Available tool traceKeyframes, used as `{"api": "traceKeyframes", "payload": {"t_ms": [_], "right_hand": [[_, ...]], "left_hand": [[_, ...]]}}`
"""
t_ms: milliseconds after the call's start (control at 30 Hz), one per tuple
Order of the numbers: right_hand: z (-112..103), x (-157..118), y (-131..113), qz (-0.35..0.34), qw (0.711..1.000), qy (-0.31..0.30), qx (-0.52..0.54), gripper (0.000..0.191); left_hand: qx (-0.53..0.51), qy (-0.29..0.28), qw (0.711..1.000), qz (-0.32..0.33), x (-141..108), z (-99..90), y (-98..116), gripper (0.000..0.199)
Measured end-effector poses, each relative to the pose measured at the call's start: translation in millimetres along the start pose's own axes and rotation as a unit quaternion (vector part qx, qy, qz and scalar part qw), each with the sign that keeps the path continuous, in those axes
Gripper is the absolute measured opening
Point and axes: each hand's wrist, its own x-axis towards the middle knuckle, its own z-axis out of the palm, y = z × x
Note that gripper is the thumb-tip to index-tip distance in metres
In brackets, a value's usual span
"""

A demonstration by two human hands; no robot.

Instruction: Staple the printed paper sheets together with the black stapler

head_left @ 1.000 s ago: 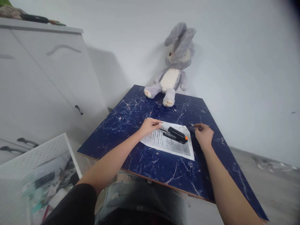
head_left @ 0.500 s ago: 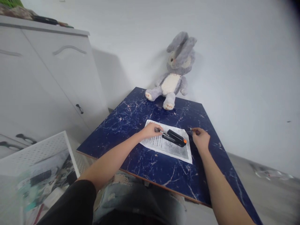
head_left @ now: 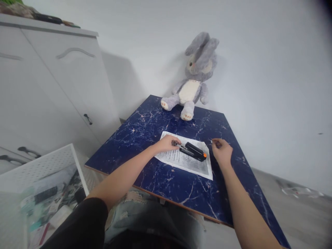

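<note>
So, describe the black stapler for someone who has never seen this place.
Find the blue marbled table with the grey plush rabbit at its far edge. Nearer the person lies a printed sheet, and the black stapler is over it, between the left hand and right hand. Unlike the pale sheet and soft rabbit, it is dark and long, with a bright orange tip.

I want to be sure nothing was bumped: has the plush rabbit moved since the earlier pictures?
No, the plush rabbit shows no shift: its feet keep their place against the table's far left corner.
</note>
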Motion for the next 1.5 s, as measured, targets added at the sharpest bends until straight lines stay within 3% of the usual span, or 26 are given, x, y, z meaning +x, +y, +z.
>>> {"api": "traceKeyframes", "payload": {"t_ms": [100,233,367,500,633,867,967,1067,1133,1200,1267,1333,1500], "right_hand": [[-4,-7,-23,-0.062,0.991,-0.085,0.084,0.027],[-2,-21,-59,-0.192,0.934,-0.277,0.114,0.029],[2,-31,-84,-0.233,0.909,-0.321,0.13,0.027],[0,-34,-94,-0.254,0.887,-0.35,0.163,0.027],[1,-38,-97,-0.257,0.882,-0.353,0.179,0.026],[3,-41,-102,-0.251,0.882,-0.362,0.169,0.024],[-3,-39,-104,-0.253,0.883,-0.366,0.151,0.021],[-12,-35,-101,-0.252,0.887,-0.359,0.142,0.022],[-19,-29,-93,-0.217,0.912,-0.321,0.134,0.025],[-27,-21,-80,-0.151,0.951,-0.245,0.111,0.027],[-33,-12,-65,-0.086,0.981,-0.158,0.076,0.028],[-38,-5,-49,-0.051,0.993,-0.104,0.034,0.025],[-46,0,-36,-0.019,0.994,-0.104,-0.04,0.025]], "left_hand": [[-0.002,-0.009,1.0,0.005,-3,-9.1,-5,0.027],[-0.025,-0.01,1.0,-0.012,-3,-14.2,-10,0.022],[-0.084,-0.053,0.995,-0.026,-3,-6.3,1,0.035],[-0.067,-0.065,0.995,0.029,-1,3.3,14,0.042],[-0.007,-0.041,0.997,0.068,3,7.5,16,0.044],[0.052,-0.07,0.994,0.067,4,1.1,17,0.058],[0.053,-0.069,0.994,0.068,2,-3.5,14,0.044],[0.133,-0.008,0.99,0.037,1,-3.7,5,0.028],[0.229,0.033,0.973,0.006,0,-1.4,-2,0.039],[0.302,0.032,0.952,-0.02,0,1.3,-8,0.051],[0.339,0.011,0.94,-0.029,0,2.8,-9,0.05],[0.351,-0.002,0.936,-0.027,2,2.5,-7,0.042],[0.357,0.02,0.932,-0.054,5,-5.2,5,0.021]]}}
